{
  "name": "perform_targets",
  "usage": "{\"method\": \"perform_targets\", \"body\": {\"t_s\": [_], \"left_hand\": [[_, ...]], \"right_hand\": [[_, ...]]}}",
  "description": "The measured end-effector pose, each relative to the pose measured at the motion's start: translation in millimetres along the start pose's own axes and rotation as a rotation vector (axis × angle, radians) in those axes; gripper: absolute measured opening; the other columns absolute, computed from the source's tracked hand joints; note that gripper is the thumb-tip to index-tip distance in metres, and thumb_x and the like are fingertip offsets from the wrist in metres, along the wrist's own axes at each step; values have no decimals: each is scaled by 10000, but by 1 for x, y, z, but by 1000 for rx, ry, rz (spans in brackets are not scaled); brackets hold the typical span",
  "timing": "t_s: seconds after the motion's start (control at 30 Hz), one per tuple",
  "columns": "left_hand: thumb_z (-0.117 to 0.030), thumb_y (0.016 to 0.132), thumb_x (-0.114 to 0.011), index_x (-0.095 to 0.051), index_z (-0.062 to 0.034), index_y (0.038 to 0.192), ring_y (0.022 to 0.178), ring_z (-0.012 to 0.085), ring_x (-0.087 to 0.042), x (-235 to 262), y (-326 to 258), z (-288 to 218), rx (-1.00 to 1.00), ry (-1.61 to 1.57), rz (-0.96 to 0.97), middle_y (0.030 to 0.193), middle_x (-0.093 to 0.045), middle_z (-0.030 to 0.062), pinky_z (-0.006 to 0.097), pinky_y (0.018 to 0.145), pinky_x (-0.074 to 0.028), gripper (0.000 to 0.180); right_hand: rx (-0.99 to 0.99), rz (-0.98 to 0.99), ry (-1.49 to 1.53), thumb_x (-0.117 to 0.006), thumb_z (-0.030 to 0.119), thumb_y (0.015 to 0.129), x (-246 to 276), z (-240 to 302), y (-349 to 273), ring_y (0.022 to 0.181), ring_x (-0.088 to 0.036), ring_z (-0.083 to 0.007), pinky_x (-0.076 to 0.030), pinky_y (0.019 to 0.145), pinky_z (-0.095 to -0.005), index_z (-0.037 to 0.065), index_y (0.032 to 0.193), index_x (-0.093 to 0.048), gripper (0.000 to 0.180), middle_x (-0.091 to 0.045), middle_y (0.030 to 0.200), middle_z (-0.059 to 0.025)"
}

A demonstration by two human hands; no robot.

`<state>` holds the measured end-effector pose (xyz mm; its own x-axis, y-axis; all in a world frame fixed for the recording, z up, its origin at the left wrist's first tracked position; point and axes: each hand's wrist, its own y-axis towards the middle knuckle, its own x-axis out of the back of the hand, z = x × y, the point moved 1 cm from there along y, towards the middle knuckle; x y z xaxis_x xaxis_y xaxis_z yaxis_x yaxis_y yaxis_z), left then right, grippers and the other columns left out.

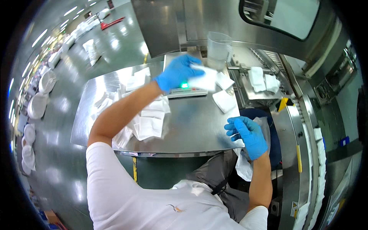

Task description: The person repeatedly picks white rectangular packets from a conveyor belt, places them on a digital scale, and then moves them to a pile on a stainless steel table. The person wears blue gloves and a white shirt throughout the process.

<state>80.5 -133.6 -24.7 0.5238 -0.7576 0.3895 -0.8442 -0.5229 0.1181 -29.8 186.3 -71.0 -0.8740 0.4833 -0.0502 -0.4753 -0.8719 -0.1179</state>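
My left hand, in a blue glove, pinches a folded white cloth above a digital scale with a glowing green display. Motion blurs the cloth slightly. Two more folded cloths lie on the steel table right of the scale. My right hand, also gloved in blue, hovers at the table's right edge with its fingers loosely bent and apart, and I see nothing in it. Just below it hangs a white plastic bag. A loose heap of folded white cloths covers the left of the table.
A clear plastic jug stands behind the scale. Stacked white cloths rest on a machine's metal outlet at the right, beside a conveyor. Steel machine panels rise at the back. White sacks line the floor far left.
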Motion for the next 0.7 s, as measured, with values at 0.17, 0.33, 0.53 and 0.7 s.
{"method": "perform_targets", "body": {"t_s": [0.17,0.33,0.53,0.7], "left_hand": [[-301,846,-822,-652,29,1216,1024,255,-691,95,51,52,151,145,-245,1162,-688,186,344,892,-561,524],[-472,807,-809,-627,42,1260,1141,351,-647,85,67,56,1,697,-314,1264,-649,230,406,1013,-508,709],[-507,880,-713,-685,34,1171,1075,303,-658,115,54,49,172,571,-226,1213,-631,224,376,962,-532,615],[-475,907,-691,-678,22,1120,1043,256,-650,132,43,67,114,287,-63,1206,-598,159,352,917,-544,542]], "right_hand": [[-43,106,-62,-610,267,1022,-19,0,42,871,-676,-140,-552,747,-289,17,1212,-660,319,-734,1031,-83],[31,-65,-190,-638,294,995,-8,17,108,850,-674,-137,-550,713,-288,2,1135,-664,325,-727,991,-78],[190,-233,-436,-588,430,988,-1,-1,249,936,-695,-277,-545,819,-389,-33,1150,-658,495,-715,1087,-179],[268,-265,-726,-447,621,976,-24,-10,324,1101,-628,-480,-478,968,-495,-46,1139,-677,724,-651,1190,-317]]}}
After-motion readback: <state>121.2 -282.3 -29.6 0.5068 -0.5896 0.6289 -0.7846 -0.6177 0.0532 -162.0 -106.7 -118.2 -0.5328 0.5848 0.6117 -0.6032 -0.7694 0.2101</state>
